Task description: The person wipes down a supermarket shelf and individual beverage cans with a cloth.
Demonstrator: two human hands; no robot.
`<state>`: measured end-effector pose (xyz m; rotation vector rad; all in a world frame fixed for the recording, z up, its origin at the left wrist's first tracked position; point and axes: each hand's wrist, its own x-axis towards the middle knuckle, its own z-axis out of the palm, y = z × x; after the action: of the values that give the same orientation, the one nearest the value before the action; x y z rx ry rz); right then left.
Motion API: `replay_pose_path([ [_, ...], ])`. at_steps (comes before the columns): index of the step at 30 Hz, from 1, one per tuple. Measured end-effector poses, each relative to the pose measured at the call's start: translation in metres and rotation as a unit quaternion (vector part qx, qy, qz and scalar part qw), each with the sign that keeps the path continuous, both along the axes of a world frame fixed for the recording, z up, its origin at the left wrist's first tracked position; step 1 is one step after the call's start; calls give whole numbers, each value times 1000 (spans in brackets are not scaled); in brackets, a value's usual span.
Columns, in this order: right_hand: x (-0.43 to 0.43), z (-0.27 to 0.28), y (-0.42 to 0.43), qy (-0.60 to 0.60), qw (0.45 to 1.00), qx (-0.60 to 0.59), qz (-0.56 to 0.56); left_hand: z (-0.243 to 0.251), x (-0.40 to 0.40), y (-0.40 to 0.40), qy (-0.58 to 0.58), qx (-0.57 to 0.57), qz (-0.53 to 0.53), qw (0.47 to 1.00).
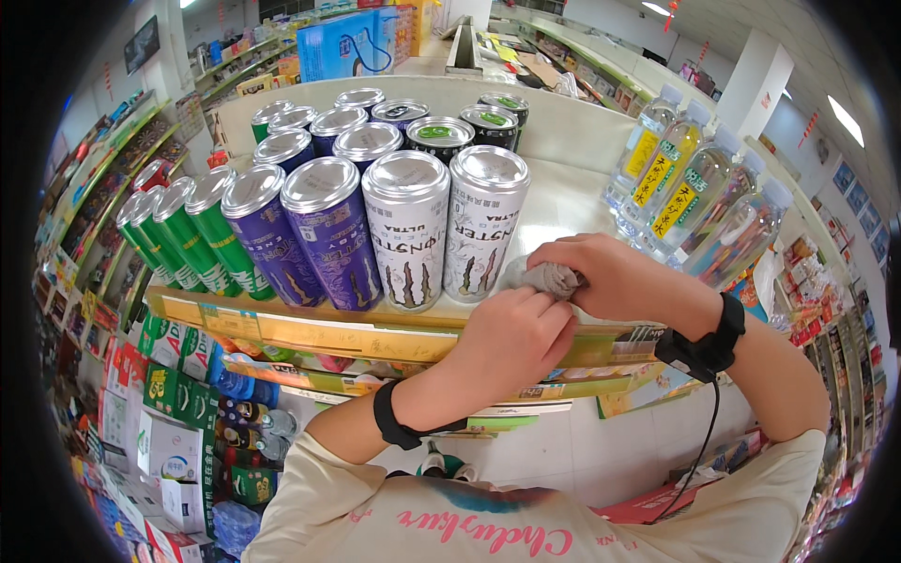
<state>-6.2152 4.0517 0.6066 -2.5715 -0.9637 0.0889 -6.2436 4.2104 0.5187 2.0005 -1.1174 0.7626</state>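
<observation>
Both my hands grip a bunched grey cloth [555, 280] above the front of the white top shelf [556, 190]. My right hand [609, 274] is curled over the cloth's right side. Against its lower left side, the fingers of my left hand [503, 345] are bent tight. Just left of the cloth stands a white Monster can [486, 225], with another white can [406, 232] beside it. Purple Monster cans [334, 236] and green cans [224, 239] continue the front row leftward. Black cans with green tabs [440, 137] stand behind the white ones.
Clear water bottles [679, 193] line the shelf's right side. A price-label strip [380, 345] runs along the front edge, over lower stocked shelves. Drink cartons [176, 401] are stacked at lower left. A blue gift bag [341, 42] stands beyond the shelf's back panel. A cable [707, 429] hangs from my right wristband.
</observation>
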Motion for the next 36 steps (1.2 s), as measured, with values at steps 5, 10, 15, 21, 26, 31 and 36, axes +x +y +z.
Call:
replay_pose_path([
  [5,58,-21,-6,-189,981,-42,-23,-2,-1,-2,7,-31,-20,999],
  [10,80,-20,-11,-140,989,-37,-38,-5,2,-3,5,-59,-47,997],
  [15,6,-10,-11,13,999,12,37,-4,3,4,-1,-54,-31,998],
  [21,9,-8,-5,-27,999,-16,-1,-4,1,-2,-16,-82,-44,996],
  [26,61,-25,-8,-162,986,-46,2,-6,2,-6,-15,-94,-54,994],
  [31,16,-12,-9,-13,999,-7,39,-6,4,0,-10,-90,-43,995],
  [36,1,-7,-16,22,998,-17,48,-4,4,0,-28,-75,-46,996],
])
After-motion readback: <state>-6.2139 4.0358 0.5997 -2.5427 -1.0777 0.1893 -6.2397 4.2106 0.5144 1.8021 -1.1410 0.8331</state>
